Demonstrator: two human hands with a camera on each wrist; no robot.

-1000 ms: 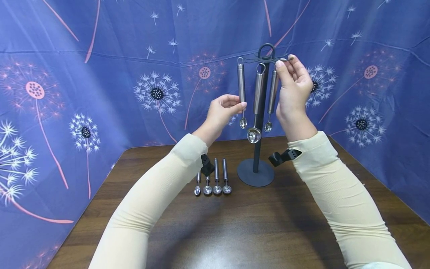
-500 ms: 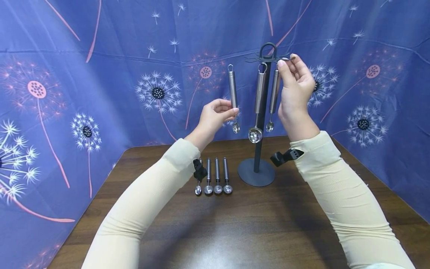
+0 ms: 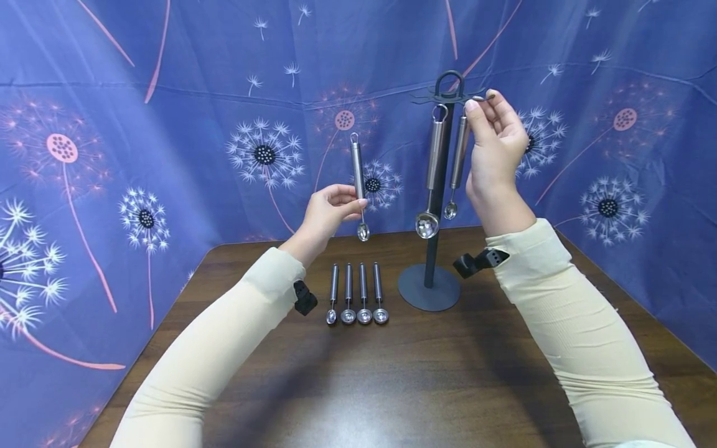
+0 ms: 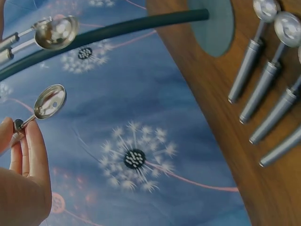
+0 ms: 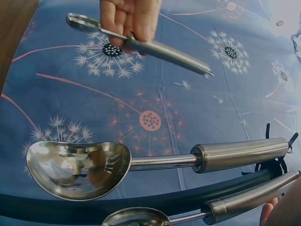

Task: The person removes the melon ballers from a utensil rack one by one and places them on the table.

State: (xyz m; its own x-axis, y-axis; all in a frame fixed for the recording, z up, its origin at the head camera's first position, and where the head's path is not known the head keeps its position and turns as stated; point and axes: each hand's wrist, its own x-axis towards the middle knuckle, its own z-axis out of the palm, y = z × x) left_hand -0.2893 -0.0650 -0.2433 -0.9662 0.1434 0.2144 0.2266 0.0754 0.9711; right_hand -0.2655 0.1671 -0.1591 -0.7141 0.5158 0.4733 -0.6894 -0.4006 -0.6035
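Note:
My left hand [image 3: 327,214] pinches a small oval melon baller [image 3: 358,168] low on its steel handle. It is held nearly upright, loop end up, in the air left of the stand. The left wrist view shows a small hole in its bowl. My right hand [image 3: 495,146] pinches a hook at the top of the dark metal stand [image 3: 429,289]. From the stand hang a larger round-bowled scoop [image 3: 435,155] and a small melon baller [image 3: 459,152], beside my right palm. In the right wrist view the large scoop's bowl [image 5: 80,169] appears up close.
Several steel scoops [image 3: 363,289] lie side by side on the wooden table [image 3: 437,379], handles pointing away, left of the stand's round base. A blue dandelion-print cloth [image 3: 196,143] hangs behind the table.
My left hand has lifted the melon baller off the stand's left hook and carried it left and down. My right hand keeps its place at the stand's top.

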